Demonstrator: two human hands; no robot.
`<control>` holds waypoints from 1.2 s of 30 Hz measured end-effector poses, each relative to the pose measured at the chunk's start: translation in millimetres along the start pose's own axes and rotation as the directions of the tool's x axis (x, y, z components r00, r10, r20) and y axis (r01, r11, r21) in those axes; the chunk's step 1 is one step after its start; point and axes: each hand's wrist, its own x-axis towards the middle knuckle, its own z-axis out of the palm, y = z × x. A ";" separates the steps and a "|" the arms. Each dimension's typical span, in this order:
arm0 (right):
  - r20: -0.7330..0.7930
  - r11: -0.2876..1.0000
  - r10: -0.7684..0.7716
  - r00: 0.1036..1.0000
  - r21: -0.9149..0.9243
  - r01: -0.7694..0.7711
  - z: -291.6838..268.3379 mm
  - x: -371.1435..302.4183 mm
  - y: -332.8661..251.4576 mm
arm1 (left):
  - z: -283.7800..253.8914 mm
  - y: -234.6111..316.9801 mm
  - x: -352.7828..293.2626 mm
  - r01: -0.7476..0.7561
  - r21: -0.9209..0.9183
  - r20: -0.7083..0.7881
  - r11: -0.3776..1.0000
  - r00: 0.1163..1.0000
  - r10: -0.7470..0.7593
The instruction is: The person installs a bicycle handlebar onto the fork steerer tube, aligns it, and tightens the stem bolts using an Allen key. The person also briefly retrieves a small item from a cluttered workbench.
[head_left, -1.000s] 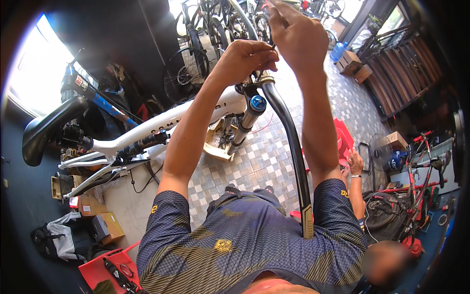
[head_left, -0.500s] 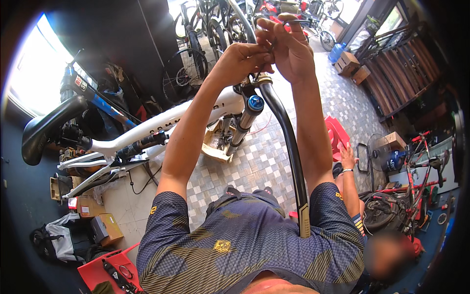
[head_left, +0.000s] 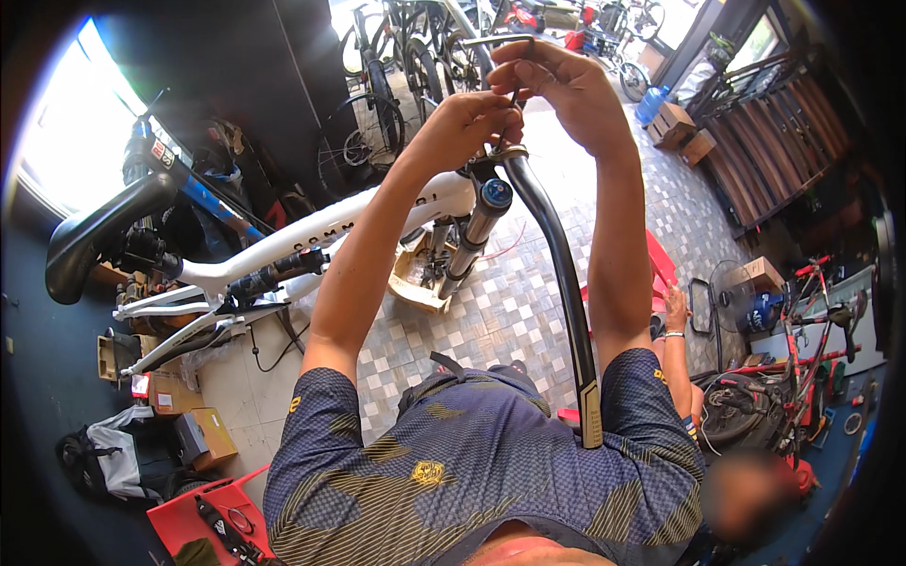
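Observation:
An L-shaped hex key [head_left: 495, 40] stands over the clamp area of a black handlebar [head_left: 557, 255]; one arm sticks out sideways to the left at the top, the other runs down between my hands. My left hand [head_left: 477, 121] is closed, its fingertips pinching the lower shaft just above the bar. Higher up, my right hand [head_left: 571, 94] has curled fingers around the upper part of the key. The key's tip is hidden behind my left fingers. Below sits the blue-capped fork leg [head_left: 486, 212], beside the front of a white bike frame [head_left: 311, 231].
The handlebar's near end reaches my chest. A black saddle [head_left: 104, 236] is at the left. Under the fork lies a cardboard box [head_left: 415, 288]. A person [head_left: 675, 330] sits at the right by a red chair [head_left: 658, 269] and a red bike [head_left: 802, 340]. Parked bikes [head_left: 382, 94] stand ahead.
The hex key's sideways arm has swung from pointing right to pointing left. My right hand has shifted and its fingers have curled differently. The seated person's hand has moved slightly down.

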 end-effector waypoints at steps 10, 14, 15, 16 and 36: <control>-0.366 0.984 -0.006 0.931 -0.166 -0.059 9.9 -8.6 10.8 | 17.0 9.5 5.9 0.001 0.390 -0.258 0.921 0.960 0.108; -0.323 0.989 -0.009 0.946 -0.143 -0.039 6.3 -5.6 18.9 | 15.3 12.8 3.4 0.065 0.153 -0.218 0.986 0.975 -0.030; -0.299 0.998 0.003 0.954 -0.053 -0.020 6.0 -6.9 17.2 | 14.2 13.1 4.1 0.072 0.121 -0.193 0.990 0.980 -0.048; -0.270 0.999 0.012 0.963 0.039 -0.001 8.9 -7.8 12.4 | 11.9 13.0 4.3 0.081 0.090 -0.172 0.993 0.983 -0.065; -0.268 1.000 0.023 0.963 0.019 -0.018 8.0 -8.1 23.3 | 7.8 7.6 12.6 -0.010 0.194 -0.143 0.981 0.989 0.038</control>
